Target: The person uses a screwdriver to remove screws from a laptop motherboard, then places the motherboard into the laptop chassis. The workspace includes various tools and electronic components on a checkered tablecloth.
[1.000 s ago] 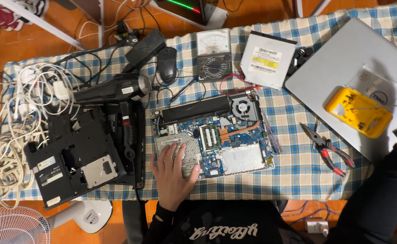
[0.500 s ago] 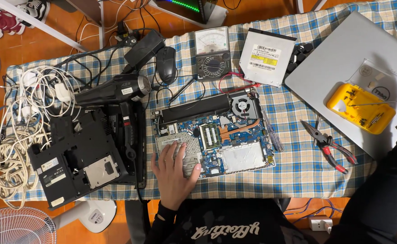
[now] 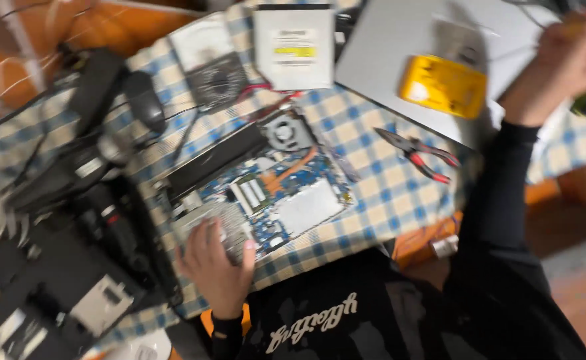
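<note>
My left hand [image 3: 216, 263] lies flat on the lower left corner of a bare blue laptop motherboard [image 3: 273, 193], which rests on the checked tablecloth [image 3: 386, 197]. The board carries a cooling fan [image 3: 283, 130] and a copper heat pipe. My right hand [image 3: 569, 57] is raised at the far upper right, past a silver laptop lid [image 3: 386, 53], with its black sleeve stretched across the table's edge. Its fingers look curled, but motion blur hides whether they hold anything. Red-handled pliers [image 3: 416, 155] lie between the board and that arm.
A yellow flat item [image 3: 443, 87] sits on the silver lid. A white optical drive [image 3: 293, 47], a loose round fan [image 3: 219, 81] and a black mouse [image 3: 145, 100] lie behind the board. A black laptop base [image 3: 59, 293] and cables fill the left side.
The view has swung right and closer, and is blurred. My right arm has lifted up toward the far right corner. My left hand stays on the board.
</note>
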